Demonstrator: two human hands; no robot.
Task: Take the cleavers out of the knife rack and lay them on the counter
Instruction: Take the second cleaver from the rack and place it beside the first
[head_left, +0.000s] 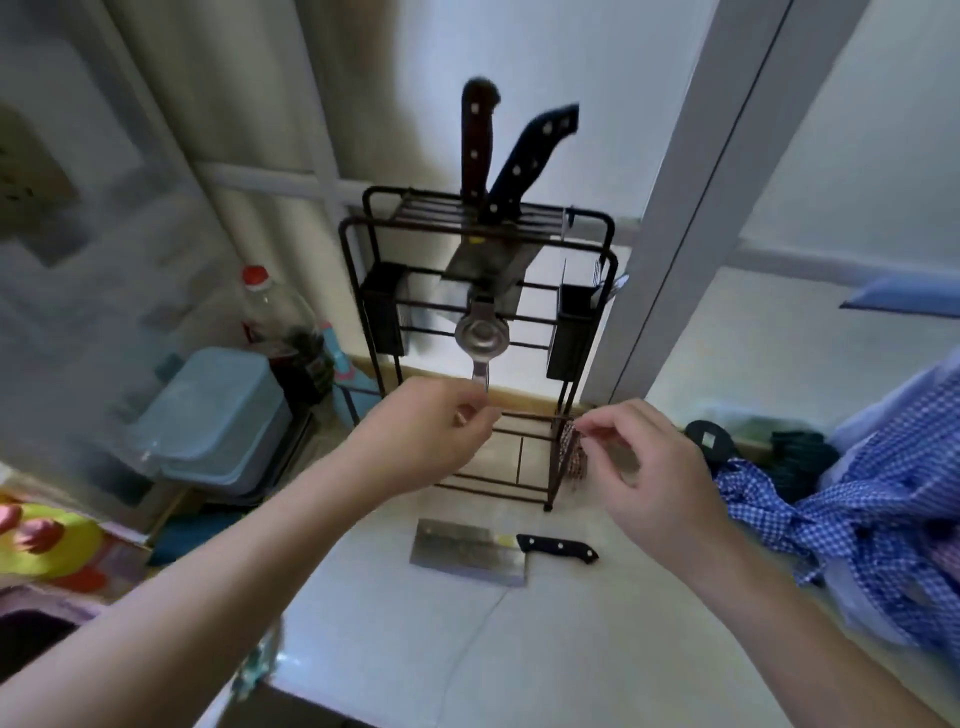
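Note:
The dark wire knife rack (609, 244) stands at the back of the pale counter (519, 654). Two cleavers stand in its top slots with their handles up, one brown-handled (477, 140) and one black-handled (532, 153) that leans right. Their blades (488, 260) hang inside the frame. A third cleaver (467, 553) lies flat on the counter in front of the rack, its black handle to the right. My left hand (426, 441) is at the rack's lower front, fingers curled against the tip of a hanging metal utensil (482, 332). My right hand (644, 467) hovers by the rack's lower right corner, fingers loose.
A plaid cloth (571, 452) hangs at the rack's right foot, beside my right fingertips. A blue lidded tub (218, 415) and a red-capped bottle (265, 312) stand to the left. To the right are a blue checked garment (831, 509) and a black round object (709, 439).

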